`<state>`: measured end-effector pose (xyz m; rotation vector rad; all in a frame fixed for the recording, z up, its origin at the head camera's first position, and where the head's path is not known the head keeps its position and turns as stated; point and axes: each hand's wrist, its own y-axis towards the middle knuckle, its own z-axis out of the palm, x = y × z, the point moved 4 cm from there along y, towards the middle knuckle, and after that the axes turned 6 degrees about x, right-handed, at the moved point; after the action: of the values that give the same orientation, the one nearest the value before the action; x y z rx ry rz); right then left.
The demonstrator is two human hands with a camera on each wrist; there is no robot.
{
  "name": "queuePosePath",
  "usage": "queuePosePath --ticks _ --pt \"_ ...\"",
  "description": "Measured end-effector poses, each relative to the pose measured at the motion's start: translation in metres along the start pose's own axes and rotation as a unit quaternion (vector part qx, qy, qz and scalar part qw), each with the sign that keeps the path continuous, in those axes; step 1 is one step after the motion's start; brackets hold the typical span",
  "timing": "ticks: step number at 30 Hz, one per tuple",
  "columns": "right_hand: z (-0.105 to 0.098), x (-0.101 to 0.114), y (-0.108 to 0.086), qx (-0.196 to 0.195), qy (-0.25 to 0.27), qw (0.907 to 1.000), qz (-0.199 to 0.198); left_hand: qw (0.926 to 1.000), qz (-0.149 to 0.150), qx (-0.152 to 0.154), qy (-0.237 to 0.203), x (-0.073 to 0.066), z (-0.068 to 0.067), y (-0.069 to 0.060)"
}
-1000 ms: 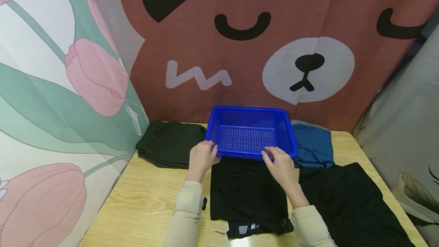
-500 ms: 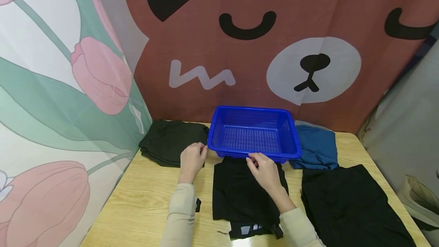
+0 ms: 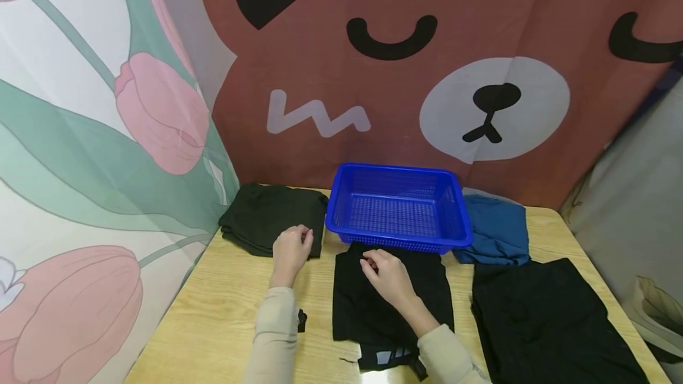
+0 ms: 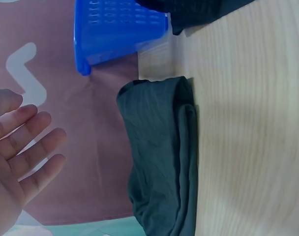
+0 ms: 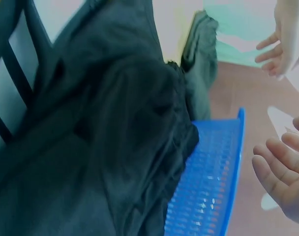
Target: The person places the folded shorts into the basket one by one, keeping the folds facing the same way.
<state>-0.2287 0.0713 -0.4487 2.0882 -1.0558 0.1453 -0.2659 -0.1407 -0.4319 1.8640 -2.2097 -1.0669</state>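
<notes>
In the head view my left hand (image 3: 290,256) is over the front edge of a folded dark green garment (image 3: 274,215), fingers loosely curled, with nothing in them. My right hand (image 3: 389,277) is above a folded black garment (image 3: 354,301), also holding nothing. Behind that garment sits a blue plastic basket (image 3: 395,239) with nothing inside. The left wrist view has the left hand (image 4: 24,157) clear of the green cloth (image 4: 157,142), fingers relaxed. From the right wrist, the right hand (image 5: 282,172) appears beside the basket (image 5: 203,182), apart from the black cloth (image 5: 115,113).
A folded blue garment (image 3: 496,230) lies right of the basket, and a larger black garment (image 3: 544,319) covers the table's right side. A small black item (image 3: 302,320) shows beside the left sleeve. Printed curtains (image 3: 299,159) hang behind the wooden table (image 3: 208,313).
Both hands have drawn back from the basket's front rim toward me and leftward. The right hand has come over the black garment. The whole view has shifted slightly.
</notes>
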Motion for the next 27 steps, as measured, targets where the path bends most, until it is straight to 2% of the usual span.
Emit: queuePosePath --ticks 11,16,21,27 --pt "0.035 0.009 0.000 0.098 0.015 0.9950 0.011 0.9993 -0.034 0.011 -0.010 0.025 0.000 -0.004" --pt "0.047 0.010 0.006 0.124 0.024 0.9918 0.015 0.9984 -0.047 0.025 -0.018 0.036 0.000 -0.004" --pt "0.063 0.011 0.015 0.140 0.057 0.9884 0.015 0.9971 -0.064 0.034 -0.024 0.050 0.001 -0.002" --pt "0.083 0.010 0.025 0.170 0.105 0.9786 0.050 0.9954 -0.079 0.043 -0.033 0.069 0.006 0.001"
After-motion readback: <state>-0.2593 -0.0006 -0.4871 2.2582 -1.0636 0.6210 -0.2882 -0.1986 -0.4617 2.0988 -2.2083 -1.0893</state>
